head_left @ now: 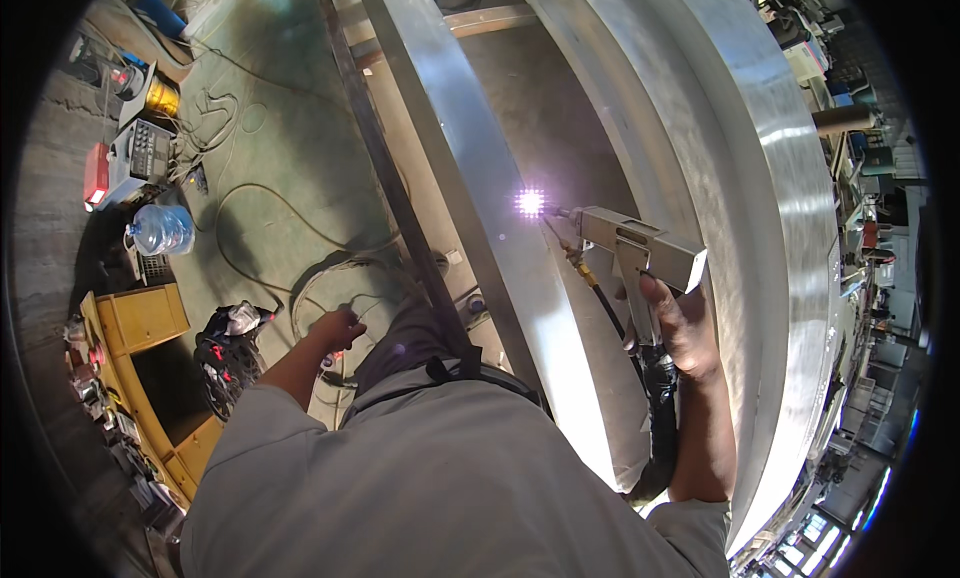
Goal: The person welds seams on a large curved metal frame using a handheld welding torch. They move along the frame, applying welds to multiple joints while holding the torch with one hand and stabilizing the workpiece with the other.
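Observation:
My right hand is wrapped round the grip of a boxy silver welding gun, with the thumb up near its body. The gun's nozzle points left, where a bright violet-white spark glows at the edge of a long metal beam. A brass-fitted wire feed tube runs beneath the nozzle to the same spot. From the grip a black-wrapped cable drops along my forearm. Away from the metal, my left hand hangs low by my left leg, fingers curled in, with nothing visible in them.
Large curved, shiny metal panels rise at right. A dark steel bar runs left of the beam. Hoses loop over the green floor. At left stand a water jug, an equipment box, a yellow cabinet and a black bag.

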Tool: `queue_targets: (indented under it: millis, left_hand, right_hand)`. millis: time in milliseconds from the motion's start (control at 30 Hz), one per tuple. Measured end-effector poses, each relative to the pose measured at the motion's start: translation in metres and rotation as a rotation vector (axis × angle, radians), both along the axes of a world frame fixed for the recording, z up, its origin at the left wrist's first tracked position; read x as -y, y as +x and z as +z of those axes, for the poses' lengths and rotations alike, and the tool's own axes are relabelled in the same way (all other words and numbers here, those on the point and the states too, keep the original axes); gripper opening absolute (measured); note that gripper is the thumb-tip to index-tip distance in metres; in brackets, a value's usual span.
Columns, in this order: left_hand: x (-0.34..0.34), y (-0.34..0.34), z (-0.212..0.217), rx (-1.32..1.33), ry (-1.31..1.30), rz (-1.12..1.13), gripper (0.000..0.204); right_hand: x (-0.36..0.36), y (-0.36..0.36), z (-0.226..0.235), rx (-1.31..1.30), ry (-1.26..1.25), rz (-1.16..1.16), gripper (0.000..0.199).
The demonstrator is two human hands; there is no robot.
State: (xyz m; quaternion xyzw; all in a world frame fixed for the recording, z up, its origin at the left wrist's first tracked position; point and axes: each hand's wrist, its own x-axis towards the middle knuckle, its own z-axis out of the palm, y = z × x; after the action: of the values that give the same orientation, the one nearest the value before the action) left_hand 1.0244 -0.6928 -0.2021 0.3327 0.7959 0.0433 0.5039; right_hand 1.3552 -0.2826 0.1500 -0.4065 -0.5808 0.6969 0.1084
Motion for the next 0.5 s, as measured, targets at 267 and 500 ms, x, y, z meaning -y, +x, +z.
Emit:
queue_targets:
  millis: [267,500]
  left_hand:
    - [-0.015,-0.004,0.008,-0.003,0.087,0.035,0.046]
    - [-0.051,0.000,0.028,0.014,0.087,0.094,0.047]
  right_hand:
    - [-0.002,-0.006,0.002,0.053,0.012,0.020,0.065]
    - [-0.003,0.001,-0.005,0.032,0.004,-0.035,0.073]
